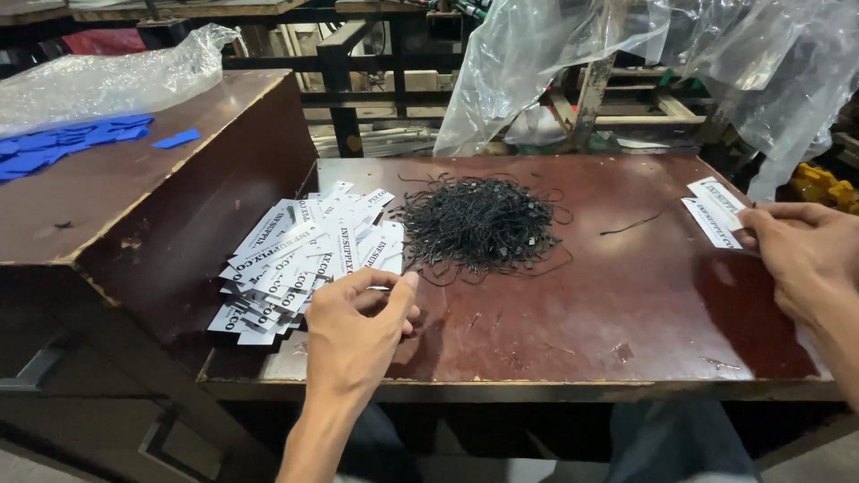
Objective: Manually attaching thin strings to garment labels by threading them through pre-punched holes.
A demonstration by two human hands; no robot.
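Note:
My left hand (358,326) hovers at the right edge of a heap of white printed paper tags (300,255), thumb and fingers pinching toward one tag's corner. A tangled pile of black string loops (479,224) lies in the middle of the reddish-brown table (582,313). My right hand (805,250) rests at the table's right side, fingertips on a small stack of white tags (716,210). One loose black string (631,225) lies between the pile and that stack.
A higher wooden bench (107,206) stands to the left with blue cards (54,148) and a clear plastic bag (107,76) on it. Clear plastic sheeting (644,63) hangs behind the table over wooden frames. Yellow objects (823,188) sit at far right.

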